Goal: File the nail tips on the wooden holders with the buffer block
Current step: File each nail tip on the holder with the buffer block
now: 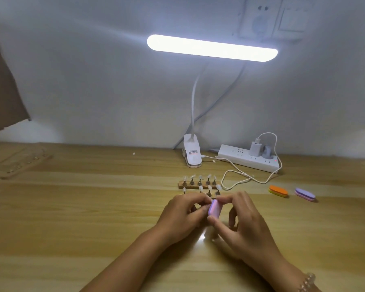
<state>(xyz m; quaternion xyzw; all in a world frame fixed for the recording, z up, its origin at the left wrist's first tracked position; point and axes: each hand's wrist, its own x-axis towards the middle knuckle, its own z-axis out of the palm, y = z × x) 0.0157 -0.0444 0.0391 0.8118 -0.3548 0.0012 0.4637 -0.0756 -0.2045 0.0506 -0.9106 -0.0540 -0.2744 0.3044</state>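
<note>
Centre of frame, just below the clear nail tips [200,177] on the wooden holder strips [195,186]: the right hand [247,224] pinches the small pink-and-lilac buffer block [214,208] between thumb and forefinger. Its long axis is near vertical in frame, upper end toward the holders. The left hand [183,216] curls against that end; what it grasps cannot be told. Hard strokes could dislodge a tip or topple the near row.

The small pink-and-lilac oval buffer block [213,209] sits between my left grip [183,216] and right grip [244,224], over the pale wooden desk [72,207]. Just behind stands a brown wooden holder strip [198,185] carrying clear plastic nail tips [200,177]. Further back are the white clip lamp base [191,153] and, right of it, the white plastic power strip [249,158]
</note>
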